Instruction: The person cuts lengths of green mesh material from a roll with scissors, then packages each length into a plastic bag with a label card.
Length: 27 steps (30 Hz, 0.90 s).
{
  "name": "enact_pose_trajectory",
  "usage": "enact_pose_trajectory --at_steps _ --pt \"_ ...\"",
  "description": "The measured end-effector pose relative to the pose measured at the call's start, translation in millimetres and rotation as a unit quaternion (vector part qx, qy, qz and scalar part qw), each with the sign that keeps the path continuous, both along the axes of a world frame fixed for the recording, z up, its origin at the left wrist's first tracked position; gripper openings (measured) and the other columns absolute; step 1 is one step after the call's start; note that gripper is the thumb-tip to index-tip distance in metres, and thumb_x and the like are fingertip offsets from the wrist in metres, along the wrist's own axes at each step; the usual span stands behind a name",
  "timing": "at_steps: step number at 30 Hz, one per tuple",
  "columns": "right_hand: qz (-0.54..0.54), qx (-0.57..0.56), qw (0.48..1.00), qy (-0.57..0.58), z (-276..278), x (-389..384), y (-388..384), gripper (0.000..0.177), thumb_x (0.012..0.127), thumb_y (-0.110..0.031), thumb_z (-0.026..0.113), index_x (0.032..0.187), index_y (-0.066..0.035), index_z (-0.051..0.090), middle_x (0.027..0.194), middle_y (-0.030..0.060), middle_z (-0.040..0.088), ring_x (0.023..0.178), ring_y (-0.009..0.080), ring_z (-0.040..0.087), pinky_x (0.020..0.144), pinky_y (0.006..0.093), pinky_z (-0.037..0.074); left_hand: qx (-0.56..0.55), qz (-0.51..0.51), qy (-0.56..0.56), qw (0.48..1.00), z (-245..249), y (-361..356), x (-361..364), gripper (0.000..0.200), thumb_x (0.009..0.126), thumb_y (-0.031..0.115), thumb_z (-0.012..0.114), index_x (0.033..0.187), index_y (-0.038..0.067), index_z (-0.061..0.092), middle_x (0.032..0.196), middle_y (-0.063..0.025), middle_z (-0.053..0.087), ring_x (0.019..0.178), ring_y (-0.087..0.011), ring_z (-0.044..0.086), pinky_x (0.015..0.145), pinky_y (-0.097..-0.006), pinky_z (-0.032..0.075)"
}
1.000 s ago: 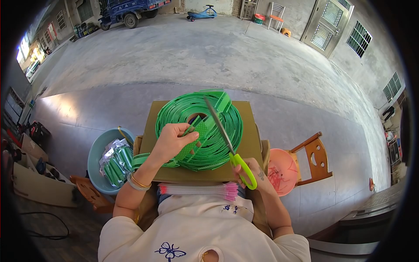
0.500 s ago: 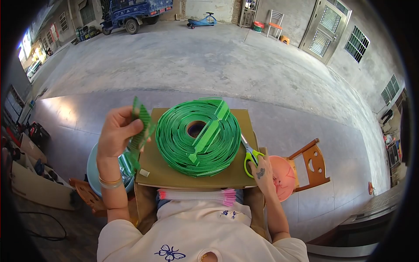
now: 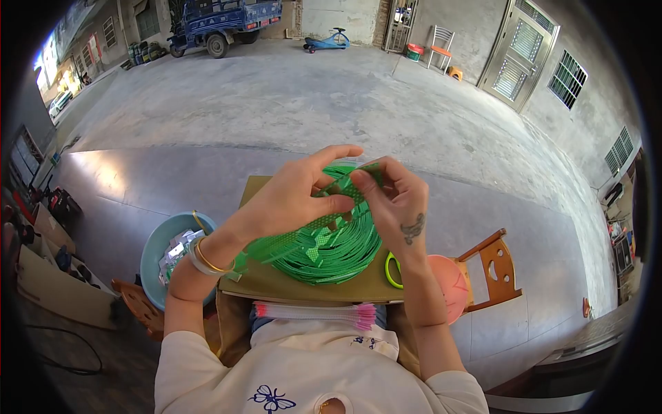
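Over the roll, my left hand [image 3: 296, 196] and my right hand [image 3: 400, 200] meet on a green dotted strip [image 3: 348, 186]. Thumb and fingers of the right pinch its upper end. The left thumb and fingers grip it just beside, and a tail of it hangs down towards the left wrist. Beneath them a large coiled roll of green strip [image 3: 338, 259] lies flat on the cardboard box [image 3: 258, 277], its centre hidden by my hands. Scissors with a lime-green handle [image 3: 392, 272] lie on the box's right side, mostly covered by my right forearm.
A blue basin [image 3: 148, 265] with shiny packets stands at the left, a pink basin [image 3: 452, 276] at the right. Wooden chairs [image 3: 498, 272] flank the box. A bundle of thin pink-tipped sticks [image 3: 314, 312] lies on my lap. A blue three-wheeled truck [image 3: 227, 21] stands far back.
My right hand has let go of the scissors and come up to the green strip. My left hand has moved right with the strip, over the roll.
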State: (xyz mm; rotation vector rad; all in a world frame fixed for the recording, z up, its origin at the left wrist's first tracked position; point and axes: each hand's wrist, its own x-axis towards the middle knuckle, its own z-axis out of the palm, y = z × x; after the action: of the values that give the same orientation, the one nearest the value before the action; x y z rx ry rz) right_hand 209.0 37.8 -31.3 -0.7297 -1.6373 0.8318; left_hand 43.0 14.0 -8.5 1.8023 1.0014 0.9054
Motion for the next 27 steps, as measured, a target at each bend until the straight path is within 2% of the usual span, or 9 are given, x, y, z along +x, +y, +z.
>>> enact_pose_trajectory --at_steps 2,5,9,14,16,18,22,25,27 --pt "-0.065 0.089 0.994 0.012 -1 1 11 0.007 0.079 -0.003 0.064 0.080 0.003 0.061 0.061 0.0030 0.059 0.055 0.0067 0.053 0.051 0.0216 0.043 -0.101 -0.052 -0.082 0.990 -9 12 -15 0.039 0.083 0.008 0.061 0.117 -0.002 0.047 0.081 -0.0076 0.066 0.072 -0.0129 0.062 0.067 -0.0260 0.050" --pt "-0.116 0.102 0.987 0.038 5 12 14 0.007 0.080 -0.005 0.065 0.080 0.002 0.061 0.062 0.0025 0.058 0.055 0.0045 0.049 0.051 0.0204 0.041 -0.090 -0.127 -0.024 0.988 -31 25 -38 0.027 0.083 0.008 0.062 0.105 -0.005 0.056 0.084 -0.0083 0.065 0.072 -0.0131 0.062 0.069 -0.0249 0.050" --pt "-0.136 0.068 0.987 0.050 9 24 19 0.013 0.083 -0.010 0.063 0.079 0.003 0.061 0.065 0.0008 0.058 0.056 0.0051 0.049 0.050 0.0199 0.041 -0.147 -0.090 -0.055 0.984 -18 9 -40 0.016 0.082 0.002 0.061 0.094 -0.008 0.060 0.086 -0.0118 0.065 0.079 -0.0160 0.063 0.073 -0.0267 0.051" --pt "0.063 -0.122 0.962 0.235 -33 15 51 0.016 0.085 -0.015 0.061 0.084 0.000 0.060 0.073 0.0011 0.059 0.063 0.0064 0.053 0.056 0.0206 0.045 -0.046 -0.025 -0.025 0.998 -8 -6 -30 0.012 0.078 -0.001 0.064 0.089 -0.005 0.062 0.089 -0.0122 0.066 0.080 -0.0180 0.064 0.080 -0.0278 0.049" --pt "0.144 -0.211 0.923 0.289 -55 -2 56 0.015 0.086 -0.017 0.061 0.087 -0.002 0.059 0.075 0.0006 0.059 0.066 0.0068 0.054 0.060 0.0211 0.045 0.158 0.006 -0.007 0.987 -11 -7 -19 0.012 0.077 -0.002 0.064 0.088 -0.001 0.065 0.089 -0.0107 0.066 0.079 -0.0178 0.064 0.084 -0.0292 0.047" --pt "0.221 -0.288 0.888 0.281 -75 -24 45 0.017 0.086 -0.019 0.061 0.093 -0.004 0.059 0.079 -0.0001 0.059 0.070 0.0072 0.054 0.063 0.0221 0.045 0.213 0.024 -0.024 0.976 -13 -6 -15 0.012 0.076 -0.002 0.065 0.087 0.002 0.067 0.089 -0.0092 0.067 0.079 -0.0168 0.063 0.088 -0.0309 0.045" --pt "0.289 -0.302 0.876 0.239 -91 -62 8 0.031 0.087 -0.030 0.059 0.107 -0.006 0.055 0.095 0.0021 0.058 0.084 0.0102 0.055 0.071 0.0268 0.046 0.101 0.076 0.015 0.992 -17 -3 -18 0.010 0.074 0.002 0.068 0.084 0.005 0.070 0.084 -0.0077 0.068 0.078 -0.0132 0.062 0.095 -0.0349 0.040" --pt "0.286 -0.239 0.916 0.148 -98 -65 7 0.041 0.088 -0.032 0.055 0.118 -0.005 0.048 0.107 0.0046 0.054 0.097 0.0134 0.053 0.079 0.0302 0.045 0.095 0.098 0.060 0.989 -20 0 -26 0.010 0.074 0.010 0.070 0.082 0.004 0.070 0.082 -0.0098 0.068 0.085 -0.0147 0.062 0.097 -0.0350 0.038" --pt "0.357 -0.279 0.844 0.286 -88 -57 5 0.042 0.090 -0.031 0.052 0.121 -0.005 0.045 0.109 0.0057 0.053 0.101 0.0151 0.051 0.083 0.0315 0.043 0.117 0.099 0.060 0.986 -21 -1 -27 0.013 0.074 0.014 0.071 0.081 0.003 0.069 0.081 -0.0108 0.068 0.084 -0.0151 0.063 0.097 -0.0352 0.037"
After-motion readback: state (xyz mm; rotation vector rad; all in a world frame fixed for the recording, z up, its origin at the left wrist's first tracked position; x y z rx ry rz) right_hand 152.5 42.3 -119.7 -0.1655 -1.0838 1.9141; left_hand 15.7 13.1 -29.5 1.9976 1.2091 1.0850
